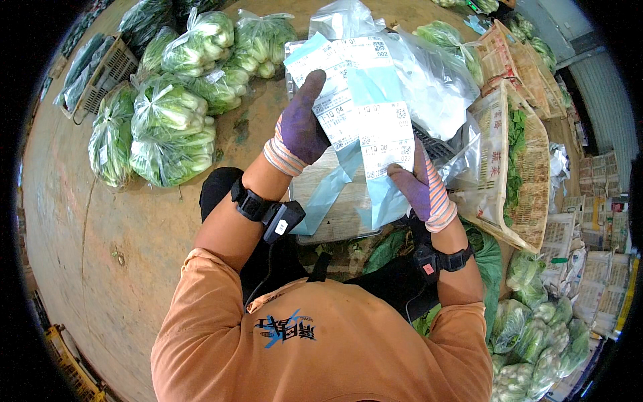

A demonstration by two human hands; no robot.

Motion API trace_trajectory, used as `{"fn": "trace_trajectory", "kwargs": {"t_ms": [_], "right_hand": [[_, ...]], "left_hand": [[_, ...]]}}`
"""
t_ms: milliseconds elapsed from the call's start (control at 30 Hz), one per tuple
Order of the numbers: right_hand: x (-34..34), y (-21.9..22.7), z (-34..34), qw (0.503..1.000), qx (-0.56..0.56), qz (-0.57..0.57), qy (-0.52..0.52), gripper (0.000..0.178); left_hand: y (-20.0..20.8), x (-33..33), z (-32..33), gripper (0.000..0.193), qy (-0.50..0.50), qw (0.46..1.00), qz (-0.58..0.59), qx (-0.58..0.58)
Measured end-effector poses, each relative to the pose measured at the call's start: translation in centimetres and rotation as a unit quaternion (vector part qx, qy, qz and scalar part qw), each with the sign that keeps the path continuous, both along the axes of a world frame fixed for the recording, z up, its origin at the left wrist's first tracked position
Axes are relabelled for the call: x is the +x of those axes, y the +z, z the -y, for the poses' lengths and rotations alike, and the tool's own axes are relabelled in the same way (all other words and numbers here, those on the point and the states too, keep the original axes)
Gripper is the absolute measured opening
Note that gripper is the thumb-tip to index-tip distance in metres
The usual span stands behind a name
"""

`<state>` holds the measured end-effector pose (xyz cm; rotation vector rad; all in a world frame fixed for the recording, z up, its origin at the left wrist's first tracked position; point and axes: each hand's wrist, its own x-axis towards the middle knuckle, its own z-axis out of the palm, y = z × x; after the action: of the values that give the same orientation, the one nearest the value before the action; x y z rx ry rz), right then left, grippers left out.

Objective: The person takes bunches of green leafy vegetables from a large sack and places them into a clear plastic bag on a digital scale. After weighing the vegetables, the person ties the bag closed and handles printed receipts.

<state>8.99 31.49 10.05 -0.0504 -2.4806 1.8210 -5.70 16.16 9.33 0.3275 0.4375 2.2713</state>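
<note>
My left hand [303,120], in a purple glove with a striped cuff, grips a strip of printed labels [331,100] on light-blue backing; its thumb lies on top and its fingers are mostly hidden behind. My right hand [418,191], gloved alike, pinches the lower part of another label strip [380,127] between thumb and fingers. The two strips overlap near the top, and blue backing tails [325,201] hang below them. Under the strips is a flat grey plate [335,224], partly covered. Clear plastic bags [435,80] lie in a heap just beyond my right hand.
Bagged leafy greens [171,124] stand on the floor at the left, near a crate [110,74]. On the right are a pale plastic crate [492,167] with greens inside and another crate [516,60] behind it. More bagged vegetables [536,342] lie at the lower right.
</note>
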Motion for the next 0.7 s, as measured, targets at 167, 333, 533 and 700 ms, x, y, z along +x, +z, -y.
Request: {"fn": "trace_trajectory", "kwargs": {"t_ms": [167, 333, 533, 700], "right_hand": [[0.0, -0.1, 0.0, 1.000, -0.011, -0.001, -0.003, 0.052], [-0.1, -0.2, 0.0, 1.000, 0.000, 0.001, 0.002, 0.054], [0.1, 0.1, -0.1, 0.999, -0.019, 0.033, 0.004, 0.055], [0.0, -0.1, -0.1, 0.999, -0.027, 0.034, 0.015, 0.055]], "left_hand": [[0.4, 0.1, 0.0, 0.053, 0.000, 1.000, -0.005, -0.008], [0.4, 0.1, 0.1, 0.056, -0.006, 1.000, 0.018, 0.019], [0.0, 0.0, 0.0, 0.056, -0.006, 0.999, -0.036, 0.029], [-0.8, 0.1, -0.1, 0.049, -0.003, 0.998, -0.056, 0.009]]}}
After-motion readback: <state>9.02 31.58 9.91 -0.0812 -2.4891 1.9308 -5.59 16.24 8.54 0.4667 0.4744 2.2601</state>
